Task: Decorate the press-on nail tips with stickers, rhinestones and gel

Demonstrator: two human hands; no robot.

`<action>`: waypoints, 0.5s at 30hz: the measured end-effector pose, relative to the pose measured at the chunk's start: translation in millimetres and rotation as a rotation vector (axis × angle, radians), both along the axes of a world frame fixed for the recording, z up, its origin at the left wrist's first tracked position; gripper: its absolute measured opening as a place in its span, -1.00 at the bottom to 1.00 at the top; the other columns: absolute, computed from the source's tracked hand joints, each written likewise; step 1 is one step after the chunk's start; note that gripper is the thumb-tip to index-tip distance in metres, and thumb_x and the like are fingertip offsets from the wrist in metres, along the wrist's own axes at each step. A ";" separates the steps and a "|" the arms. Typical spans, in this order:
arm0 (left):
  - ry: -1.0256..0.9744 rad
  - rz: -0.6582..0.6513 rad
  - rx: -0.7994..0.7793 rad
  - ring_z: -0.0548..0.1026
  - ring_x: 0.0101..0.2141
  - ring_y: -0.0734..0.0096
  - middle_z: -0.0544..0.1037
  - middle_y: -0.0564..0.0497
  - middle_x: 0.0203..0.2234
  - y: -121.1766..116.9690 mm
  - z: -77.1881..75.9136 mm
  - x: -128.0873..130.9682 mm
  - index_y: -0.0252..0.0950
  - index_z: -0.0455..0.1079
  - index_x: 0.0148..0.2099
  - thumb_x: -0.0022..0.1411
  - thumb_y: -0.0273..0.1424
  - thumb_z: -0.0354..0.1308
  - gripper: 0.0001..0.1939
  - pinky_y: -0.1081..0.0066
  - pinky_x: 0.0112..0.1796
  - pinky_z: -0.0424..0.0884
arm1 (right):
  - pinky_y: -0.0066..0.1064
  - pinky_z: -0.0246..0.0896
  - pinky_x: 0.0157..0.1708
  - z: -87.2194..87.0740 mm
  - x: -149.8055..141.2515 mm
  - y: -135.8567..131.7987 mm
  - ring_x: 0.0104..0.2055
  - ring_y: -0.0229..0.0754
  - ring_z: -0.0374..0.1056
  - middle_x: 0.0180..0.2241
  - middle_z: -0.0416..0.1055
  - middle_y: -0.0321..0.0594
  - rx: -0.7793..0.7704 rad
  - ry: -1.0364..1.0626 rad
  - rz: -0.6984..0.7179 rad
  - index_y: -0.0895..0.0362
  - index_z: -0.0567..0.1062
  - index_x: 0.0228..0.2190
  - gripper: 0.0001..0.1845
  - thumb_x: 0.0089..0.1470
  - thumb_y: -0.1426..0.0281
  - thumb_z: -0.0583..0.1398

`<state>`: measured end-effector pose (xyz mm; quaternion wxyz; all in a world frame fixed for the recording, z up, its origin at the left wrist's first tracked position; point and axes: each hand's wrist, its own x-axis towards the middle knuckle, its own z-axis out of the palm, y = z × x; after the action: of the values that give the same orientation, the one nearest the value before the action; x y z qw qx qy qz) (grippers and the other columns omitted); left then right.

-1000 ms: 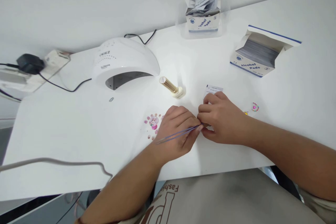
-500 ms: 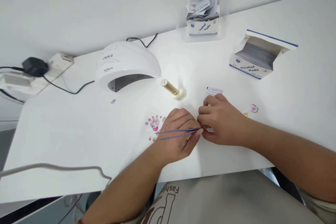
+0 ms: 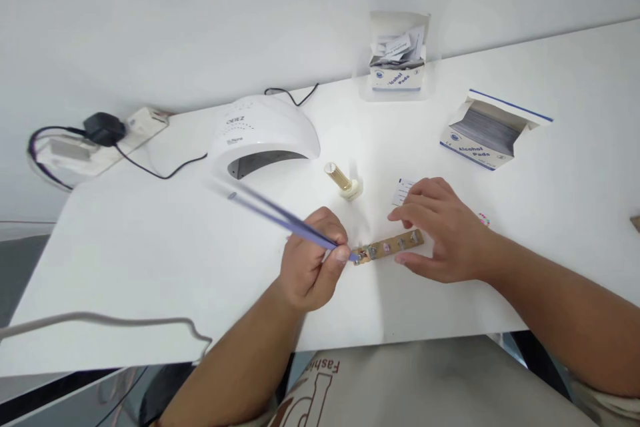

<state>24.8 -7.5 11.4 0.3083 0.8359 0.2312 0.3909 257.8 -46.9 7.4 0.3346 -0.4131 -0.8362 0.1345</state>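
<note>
My left hand point(image 3: 313, 270) is closed around purple tweezers point(image 3: 300, 227), gripping them near the end that points right. Their two spread arms reach up and left over the table, blurred. The gripped end lies at the left end of a flat brown strip point(image 3: 393, 245). Small metal pieces sit in a row along this strip, with a pink bit among them. Over its right end my right hand point(image 3: 445, 233) is open, thumb and fingers apart, holding nothing. I cannot tell whether its thumb touches the strip. A white printed packet point(image 3: 401, 191) lies partly under its fingers.
A gold-capped bottle point(image 3: 339, 177) stands beyond my hands. The white nail lamp point(image 3: 265, 130) is behind it to the left, near a power strip point(image 3: 75, 155) and cables. Two alcohol pad boxes point(image 3: 477, 152) point(image 3: 397, 80) stand open at the back. A beaded ring shape point(image 3: 483, 219) lies beside my right wrist.
My right hand has come away from my left and opened, and the brown strip now shows between them. The tweezers have swung up and left. The view has shifted slightly.
</note>
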 end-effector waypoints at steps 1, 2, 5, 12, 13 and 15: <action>0.027 -0.025 -0.074 0.28 -0.52 0.40 0.28 0.06 -0.60 -3.3 3.5 0.4 -0.24 0.18 -0.39 0.36 -0.46 -0.11 -0.77 0.36 -0.51 0.23 | -0.22 0.08 -0.25 1.3 2.5 -0.5 -0.28 -0.11 0.20 -0.45 0.39 -0.23 0.078 0.048 0.023 0.17 0.40 -0.21 -0.73 0.09 0.26 0.18; 0.064 -0.042 -0.142 0.25 -0.55 0.43 0.25 0.09 -0.61 -7.2 8.1 1.3 -0.23 0.15 -0.41 0.38 -0.46 -0.15 -0.74 0.37 -0.53 0.20 | -0.25 0.09 -0.28 2.3 4.0 -1.4 -0.32 -0.15 0.19 -0.46 0.37 -0.26 0.156 0.070 0.054 0.15 0.37 -0.19 -0.77 0.10 0.32 0.17; 0.210 -0.065 -0.284 0.13 -0.61 0.52 0.13 0.16 -0.65 -22.4 24.5 7.3 -0.24 0.05 -0.46 0.37 -0.46 -0.14 -0.70 0.41 -0.57 0.10 | -0.31 0.05 -0.37 3.1 2.5 -6.1 -0.43 -0.21 0.14 -0.50 0.35 -0.35 0.344 -0.024 0.118 0.08 0.33 -0.07 -0.67 0.09 0.48 0.17; 0.297 -0.187 -0.371 0.12 -0.60 0.51 0.15 0.16 -0.65 -55.6 45.4 28.2 -0.22 -0.01 -0.49 0.33 -0.46 -0.12 -0.70 0.41 -0.55 0.10 | -0.29 -0.04 -0.45 5.7 -4.9 -19.2 -0.51 -0.25 0.13 -0.64 0.29 -0.41 0.588 -0.269 -0.029 0.06 0.42 -0.10 -0.67 0.08 0.54 0.18; 0.276 -0.215 -0.354 0.16 -0.60 0.50 0.20 0.15 -0.64 -56.1 45.1 26.4 -0.23 0.05 -0.48 0.34 -0.45 -0.12 -0.71 0.42 -0.53 0.14 | -0.29 -0.04 -0.46 7.0 -2.7 -19.7 -0.54 -0.27 0.10 -0.65 0.26 -0.42 0.632 -0.275 -0.053 0.05 0.44 -0.13 -0.69 0.07 0.54 0.19; 0.252 -0.180 -0.299 0.28 -0.54 0.48 0.33 0.10 -0.59 -52.1 42.2 14.4 -0.26 0.21 -0.40 0.35 -0.43 -0.12 -0.75 0.42 -0.46 0.24 | -0.29 0.00 -0.47 8.5 4.2 -20.1 -0.55 -0.27 0.11 -0.66 0.23 -0.41 0.696 -0.232 -0.061 0.04 0.46 -0.18 -0.72 0.04 0.54 0.22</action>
<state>39.2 -59.6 53.6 0.4310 0.8404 0.2478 0.2158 262.0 -67.0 15.9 0.3622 -0.3116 -0.8515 -0.2159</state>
